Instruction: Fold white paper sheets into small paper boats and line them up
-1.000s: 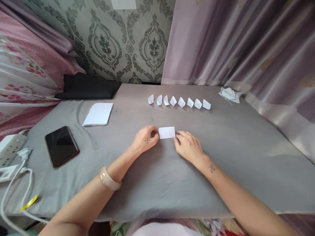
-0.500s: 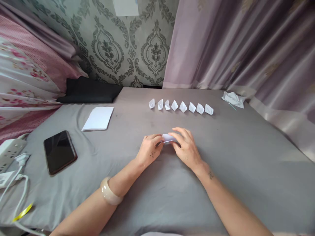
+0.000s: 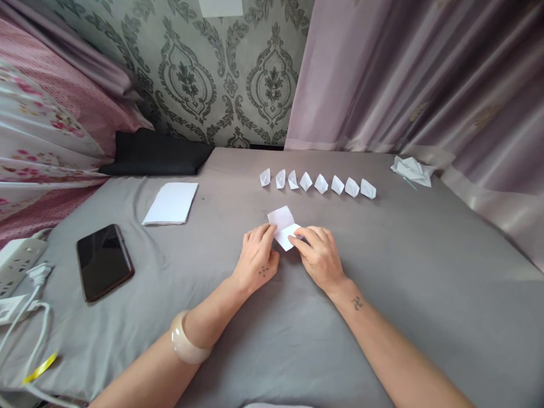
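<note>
Two hands meet on one small white paper slip [image 3: 284,225], creased and part-opened, lying mid-table with its long axis running from near right to far left. Left hand [image 3: 257,259] pinches its left edge; right hand [image 3: 319,258] pinches the near right corner, both equally close. Beyond, well apart, sits a row of folded paper pieces [image 3: 318,183]. Far left lie a paper stack [image 3: 171,203] and phone [image 3: 104,261]. Nothing intervenes.
</note>
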`<action>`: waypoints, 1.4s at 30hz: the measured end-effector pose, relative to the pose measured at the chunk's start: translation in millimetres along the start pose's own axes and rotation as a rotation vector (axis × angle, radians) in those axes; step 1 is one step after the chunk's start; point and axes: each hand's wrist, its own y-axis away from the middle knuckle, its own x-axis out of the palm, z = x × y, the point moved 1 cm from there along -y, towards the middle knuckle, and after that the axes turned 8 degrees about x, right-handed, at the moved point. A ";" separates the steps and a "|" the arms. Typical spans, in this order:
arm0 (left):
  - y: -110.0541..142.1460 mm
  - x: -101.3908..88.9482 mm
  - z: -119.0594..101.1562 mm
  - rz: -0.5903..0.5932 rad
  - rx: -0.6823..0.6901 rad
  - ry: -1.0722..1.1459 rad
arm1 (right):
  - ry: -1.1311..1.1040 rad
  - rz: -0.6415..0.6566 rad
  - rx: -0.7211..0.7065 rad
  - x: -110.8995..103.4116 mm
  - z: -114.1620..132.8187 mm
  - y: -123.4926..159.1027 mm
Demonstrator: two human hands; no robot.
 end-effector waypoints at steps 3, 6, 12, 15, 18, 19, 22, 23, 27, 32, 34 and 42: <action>2.1 0.5 2.1 0.085 -0.025 -0.030 | 0.025 0.067 -0.058 5.0 -0.2 -0.3; 3.0 -3.5 2.4 0.143 -0.035 -0.112 | 0.002 0.151 -0.081 8.9 0.1 2.0; -1.4 -11.7 -0.2 0.216 0.072 -0.168 | -0.065 0.222 0.035 9.4 0.0 4.0; -2.8 -8.0 1.9 0.187 0.004 -0.068 | -0.121 0.233 0.147 9.6 -0.3 3.2; -2.2 -3.2 5.3 0.072 -0.085 0.033 | -0.162 0.224 0.234 10.4 0.2 1.3; -1.9 -2.0 6.3 0.054 -0.103 0.060 | -0.175 0.221 0.258 10.7 0.5 0.5; -1.9 -0.9 8.3 0.043 -0.145 0.095 | -0.222 0.193 0.317 11.9 1.5 -1.8; -2.3 -1.2 8.6 0.045 -0.157 0.101 | -0.236 0.179 0.331 12.3 1.9 -2.4; -5.3 -2.8 8.7 0.055 -0.179 0.116 | -0.261 0.152 0.390 15.0 3.7 -4.6; -5.7 0.5 12.7 0.043 -0.248 0.103 | -0.239 0.160 0.457 18.4 8.6 -7.1; -4.7 2.4 15.1 0.027 -0.280 0.112 | -0.220 0.136 0.467 19.1 11.2 -7.7; -5.8 3.7 16.3 0.011 -0.374 0.184 | -0.185 0.103 0.467 25.7 12.0 -10.0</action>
